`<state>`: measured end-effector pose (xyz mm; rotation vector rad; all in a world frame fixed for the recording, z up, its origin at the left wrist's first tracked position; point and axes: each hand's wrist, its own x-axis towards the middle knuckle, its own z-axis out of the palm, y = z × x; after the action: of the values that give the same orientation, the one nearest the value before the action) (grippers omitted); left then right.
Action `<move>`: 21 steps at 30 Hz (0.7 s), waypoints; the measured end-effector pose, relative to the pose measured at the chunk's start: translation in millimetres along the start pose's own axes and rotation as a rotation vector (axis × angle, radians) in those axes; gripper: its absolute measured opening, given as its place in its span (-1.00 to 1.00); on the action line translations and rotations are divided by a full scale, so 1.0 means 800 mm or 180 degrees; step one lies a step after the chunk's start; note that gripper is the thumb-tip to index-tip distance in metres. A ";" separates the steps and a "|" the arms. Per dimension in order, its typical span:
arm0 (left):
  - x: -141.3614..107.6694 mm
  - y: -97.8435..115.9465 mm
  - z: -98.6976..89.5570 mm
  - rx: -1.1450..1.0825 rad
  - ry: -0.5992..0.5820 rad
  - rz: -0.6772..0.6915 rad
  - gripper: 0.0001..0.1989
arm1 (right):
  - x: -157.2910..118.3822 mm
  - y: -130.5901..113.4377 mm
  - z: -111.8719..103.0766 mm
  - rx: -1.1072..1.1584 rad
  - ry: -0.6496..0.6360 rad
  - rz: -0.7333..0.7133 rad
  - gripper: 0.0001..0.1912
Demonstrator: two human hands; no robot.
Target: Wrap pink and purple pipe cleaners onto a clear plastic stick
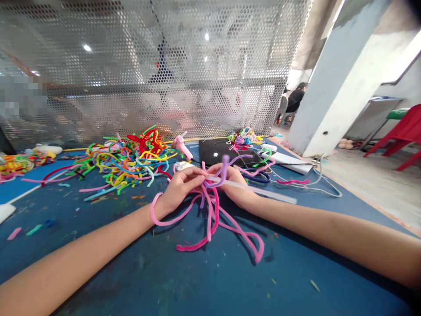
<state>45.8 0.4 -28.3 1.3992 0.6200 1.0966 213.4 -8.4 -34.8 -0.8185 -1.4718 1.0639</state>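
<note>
Pink and purple pipe cleaners [209,215] meet in a bundle between my two hands, over the middle of the table. My left hand [179,186] is closed, thumb and fingertips pinching the bundle where the stems cross. From the other side, my right hand [238,193] curls its fingers around the same crossing. A purple pipe cleaner [225,169] sticks up bent between the hands. One pink stem loops around my left wrist; others hang towards the tabletop. A translucent whitish stick [269,193] lies across my right hand, its inner end at the fingertips.
A heap of mixed pipe cleaners [131,162] lies at the back left. Behind my hands are a pink glue gun [182,147] and a black flat case [213,151]. White cable [329,186] runs at the right. A perforated metal screen [184,70] borders the blue table [138,281].
</note>
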 end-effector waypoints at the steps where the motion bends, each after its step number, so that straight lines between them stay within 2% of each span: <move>1: -0.001 0.000 0.002 0.0152 0.0021 0.0057 -0.83 | 0.000 -0.001 0.001 0.0059 -0.0030 0.0027 -0.69; 6: -0.001 0.001 0.004 0.0551 0.0251 0.0243 -0.83 | -0.002 -0.004 0.002 0.0271 0.0019 0.0103 -0.67; 14: -0.001 -0.001 -0.001 0.0860 0.0621 0.0553 -0.73 | -0.004 -0.001 0.001 0.0058 -0.0271 -0.0071 -0.77; 21: -0.003 -0.001 0.004 0.1031 0.0678 0.0864 -0.89 | -0.005 -0.006 0.001 0.0245 -0.0356 0.0139 -0.72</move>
<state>47.5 -3.1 -29.1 1.6936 0.8044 1.4208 213.3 -14.2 -32.2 -0.7499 -1.5023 1.2083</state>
